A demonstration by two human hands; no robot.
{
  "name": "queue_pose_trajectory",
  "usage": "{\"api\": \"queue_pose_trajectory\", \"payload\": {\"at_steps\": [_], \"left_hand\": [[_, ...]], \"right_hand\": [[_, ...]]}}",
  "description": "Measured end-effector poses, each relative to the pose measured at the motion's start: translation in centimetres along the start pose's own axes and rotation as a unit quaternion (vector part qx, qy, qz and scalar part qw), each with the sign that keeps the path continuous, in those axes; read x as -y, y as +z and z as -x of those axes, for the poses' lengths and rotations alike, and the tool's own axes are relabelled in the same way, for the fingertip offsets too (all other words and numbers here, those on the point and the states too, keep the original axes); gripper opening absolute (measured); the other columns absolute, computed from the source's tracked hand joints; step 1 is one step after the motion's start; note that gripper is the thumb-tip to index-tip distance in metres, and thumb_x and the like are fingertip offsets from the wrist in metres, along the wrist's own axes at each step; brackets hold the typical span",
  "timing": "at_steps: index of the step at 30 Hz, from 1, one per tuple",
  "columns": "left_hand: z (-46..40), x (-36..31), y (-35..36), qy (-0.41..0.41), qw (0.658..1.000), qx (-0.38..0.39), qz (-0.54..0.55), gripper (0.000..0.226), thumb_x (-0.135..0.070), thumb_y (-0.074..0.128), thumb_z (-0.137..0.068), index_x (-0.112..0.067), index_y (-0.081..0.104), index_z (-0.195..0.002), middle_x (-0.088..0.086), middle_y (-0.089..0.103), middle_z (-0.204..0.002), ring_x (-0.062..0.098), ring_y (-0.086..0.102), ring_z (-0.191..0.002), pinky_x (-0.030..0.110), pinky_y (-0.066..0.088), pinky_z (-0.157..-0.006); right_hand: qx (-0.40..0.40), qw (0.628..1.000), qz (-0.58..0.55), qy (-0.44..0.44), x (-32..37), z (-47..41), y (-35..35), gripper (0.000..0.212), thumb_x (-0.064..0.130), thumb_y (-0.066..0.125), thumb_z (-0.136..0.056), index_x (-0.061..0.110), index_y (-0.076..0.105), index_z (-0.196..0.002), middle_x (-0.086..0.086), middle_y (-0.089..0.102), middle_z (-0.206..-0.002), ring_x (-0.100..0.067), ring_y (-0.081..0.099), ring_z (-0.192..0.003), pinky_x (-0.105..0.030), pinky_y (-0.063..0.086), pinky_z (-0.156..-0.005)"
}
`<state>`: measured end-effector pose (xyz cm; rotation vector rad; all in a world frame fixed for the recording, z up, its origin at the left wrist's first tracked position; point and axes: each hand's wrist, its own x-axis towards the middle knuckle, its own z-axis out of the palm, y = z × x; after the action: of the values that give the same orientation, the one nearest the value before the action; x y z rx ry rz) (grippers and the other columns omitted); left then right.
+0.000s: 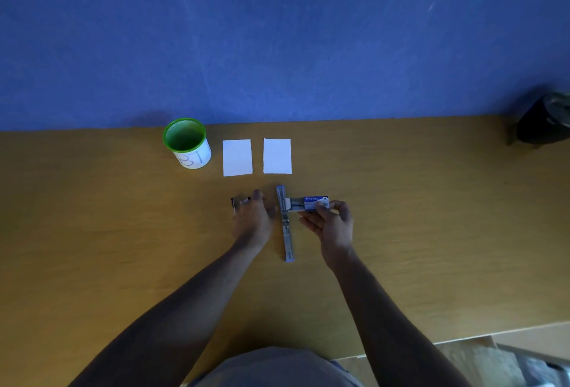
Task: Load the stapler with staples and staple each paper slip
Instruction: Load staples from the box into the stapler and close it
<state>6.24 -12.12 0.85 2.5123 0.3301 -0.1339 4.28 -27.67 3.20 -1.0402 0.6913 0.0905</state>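
a blue wall (277, 32) fills the top half of the view, meeting the far edge of a brown wooden table (108, 232) that carries everything else. at the right end of that edge sits a dark bag (543, 121), partly cut off by the frame.

a green mesh cup (186, 143) with a white label around its lower part stands upright near the wall, left of centre. just beside it to the right lie two white paper slips, flat and side by side with a narrow gap between them: the left slip (237, 157) and the right slip (277, 156).

nearer the person, the stapler (285, 223) lies opened out flat in a long thin line, running away from the body, its far end just short of the right slip. the right hand (331, 223) is raised just right of the stapler, its grip a pinch of thumb and fingers on a small blue staple box (311, 203) whose open end touches or nearly touches the stapler's far half. the left hand (251, 217) lies palm down on the table just left of the stapler, fingers spread and relaxed, the grip open, resting over a small dark thing (236, 201) too blurred to name.
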Motion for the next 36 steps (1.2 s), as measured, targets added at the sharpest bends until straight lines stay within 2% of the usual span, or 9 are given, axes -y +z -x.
{"api": "queue_pose_trajectory", "payload": {"at_steps": [5,10,12,16,20,23,28,31,36], "left_hand": [[-0.1,1.0,-1.0,0.051,0.989,-0.065,0.124,0.017,-0.023,0.058,-0.094,-0.010,0.063,-0.104,0.007,0.068,-0.097,0.024,0.063,-0.090,0.030,0.046,-0.069],[0.0,0.9,-2.8,0.080,0.955,0.021,0.284,0.021,-0.029,0.059,-0.094,-0.014,0.068,-0.105,-0.011,0.067,-0.088,-0.003,0.063,-0.080,0.008,0.046,-0.070],[-0.1,0.5,-2.9,0.077,0.945,0.060,0.313,0.022,-0.030,0.060,-0.094,-0.014,0.069,-0.105,-0.012,0.070,-0.084,0.000,0.066,-0.073,0.013,0.049,-0.066],[-0.2,-0.2,-2.7,0.021,0.907,0.102,0.407,0.012,-0.015,0.067,-0.089,-0.014,0.072,-0.100,0.005,0.073,-0.083,0.019,0.067,-0.070,0.032,0.056,-0.067],[0.2,-0.7,-2.6,-0.016,0.886,0.109,0.451,0.010,-0.012,0.072,-0.085,-0.020,0.075,-0.091,0.008,0.073,-0.085,0.018,0.069,-0.076,0.027,0.057,-0.067],[0.4,-1.1,-2.9,-0.032,0.871,0.117,0.476,0.010,-0.010,0.074,-0.083,-0.015,0.075,-0.091,0.009,0.073,-0.083,0.015,0.069,-0.070,0.021,0.054,-0.061],[0.3,-2.1,-3.5,-0.029,0.873,0.140,0.466,0.019,-0.012,0.075,-0.081,-0.005,0.074,-0.099,0.010,0.073,-0.091,0.010,0.065,-0.068,0.021,0.052,-0.058],[0.3,-2.0,-3.6,-0.050,0.864,0.158,0.475,0.019,-0.016,0.077,-0.080,-0.010,0.075,-0.098,0.002,0.070,-0.078,0.007,0.058,-0.059,0.021,0.045,-0.052],[0.1,-1.4,-3.6,-0.126,0.779,0.223,0.572,0.016,-0.016,0.080,-0.068,-0.014,0.075,-0.083,0.000,0.062,-0.062,0.012,0.051,-0.056,0.025,0.037,-0.051]], "right_hand": [[-0.004,1.000,-0.003,0.001,-0.1,-0.3,0.1,0.017,0.004,0.059,-0.095,0.011,0.044,-0.093,-0.015,0.073,-0.080,-0.030,0.074,-0.074,-0.040,0.061,-0.068],[0.005,1.000,-0.010,-0.001,-0.1,-0.3,0.7,0.017,0.003,0.059,-0.095,0.012,0.045,-0.092,-0.013,0.073,-0.078,-0.032,0.075,-0.075,-0.040,0.061,-0.067],[0.014,1.000,-0.011,0.000,-0.1,-0.2,1.1,0.016,0.004,0.058,-0.095,0.012,0.044,-0.092,-0.013,0.073,-0.078,-0.031,0.075,-0.075,-0.040,0.061,-0.068],[0.032,0.999,-0.005,0.000,-0.3,0.1,1.7,0.015,0.005,0.058,-0.096,0.011,0.045,-0.095,-0.016,0.072,-0.084,-0.029,0.074,-0.074,-0.042,0.062,-0.072],[0.072,0.996,0.037,-0.037,-0.2,0.5,1.5,0.024,0.008,0.058,-0.097,0.016,0.042,-0.113,-0.016,0.074,-0.087,-0.031,0.075,-0.077,-0.040,0.061,-0.068],[0.114,0.988,0.088,-0.063,-0.1,0.5,1.1,0.035,0.013,0.057,-0.098,0.022,0.045,-0.129,-0.020,0.074,-0.099,-0.034,0.074,-0.088,-0.043,0.061,-0.075],[0.136,0.984,0.102,-0.054,-0.2,0.5,1.3,0.021,0.016,0.056,-0.100,0.016,0.056,-0.121,-0.018,0.075,-0.104,-0.036,0.073,-0.094,-0.042,0.059,-0.080],[0.149,0.981,0.110,-0.060,-0.5,0.5,1.5,0.021,0.018,0.057,-0.100,0.016,0.056,-0.120,-0.019,0.074,-0.103,-0.035,0.073,-0.090,-0.037,0.057,-0.076],[0.197,0.965,0.150,-0.087,-1.0,0.9,1.3,0.024,0.019,0.059,-0.099,0.009,0.055,-0.119,-0.018,0.070,-0.084,-0.029,0.065,-0.072,-0.034,0.050,-0.063]]}}
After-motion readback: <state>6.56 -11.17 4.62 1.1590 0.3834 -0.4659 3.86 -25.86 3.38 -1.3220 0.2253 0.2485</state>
